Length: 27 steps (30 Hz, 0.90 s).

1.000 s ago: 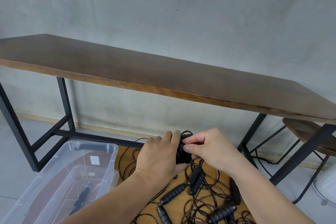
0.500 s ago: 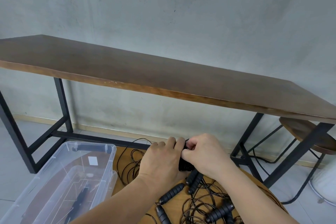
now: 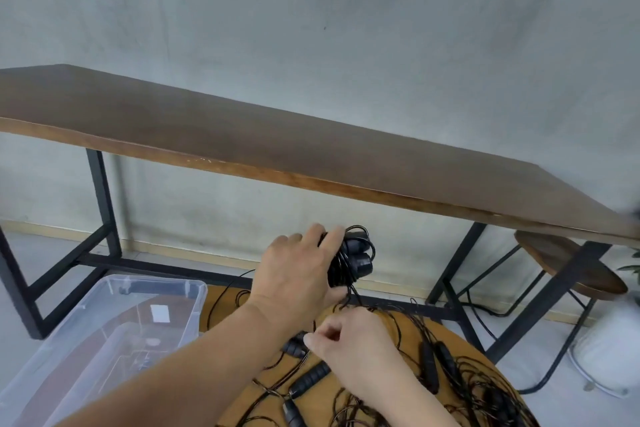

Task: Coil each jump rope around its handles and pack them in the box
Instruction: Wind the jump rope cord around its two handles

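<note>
- Left hand [image 3: 294,274] grips jump rope [image 3: 353,258], cord wound round its handles, above round surface [image 3: 450,333].
- Right hand [image 3: 349,343] pinches the trailing cord.
- Judged next: finish winding, then move it to the box [image 3: 114,319] at left.

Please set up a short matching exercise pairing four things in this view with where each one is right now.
Things:
1. coiled jump rope
2. clear plastic box
3. loose jump ropes
4. right hand

Places:
a. on the floor, at the left
b. gripped in the left hand, raised
c. spread over the round wooden table
d. pinching a strand of rope below the coil

Pairs: 1-b, 2-a, 3-c, 4-d
</note>
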Motion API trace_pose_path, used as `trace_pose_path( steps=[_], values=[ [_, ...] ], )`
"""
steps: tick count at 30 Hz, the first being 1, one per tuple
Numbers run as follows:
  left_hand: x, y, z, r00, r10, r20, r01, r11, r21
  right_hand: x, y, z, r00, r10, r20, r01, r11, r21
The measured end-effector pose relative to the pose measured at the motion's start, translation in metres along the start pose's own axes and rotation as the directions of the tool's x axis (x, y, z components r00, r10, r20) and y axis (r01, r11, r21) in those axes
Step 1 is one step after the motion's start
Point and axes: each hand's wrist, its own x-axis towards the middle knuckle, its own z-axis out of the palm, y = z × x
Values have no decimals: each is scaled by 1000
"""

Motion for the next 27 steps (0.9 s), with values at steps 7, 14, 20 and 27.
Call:
trace_pose_path(
  steps=[7,14,20,27],
  values=[
    [0,-11,0,994,-110,10,110,993,-31,2,16,-46,897,-34,-441,91,990,109],
    [0,-6,5,994,-103,21,104,994,-43,14,23,-44,848,24,-529,155,944,292],
    [-3,2,4,997,-71,13,72,995,-69,18,8,-45,849,-53,-526,317,848,425],
    [-9,3,1,998,-68,-8,67,991,-119,32,-5,-60,877,-184,-444,236,970,64]
  ],
)
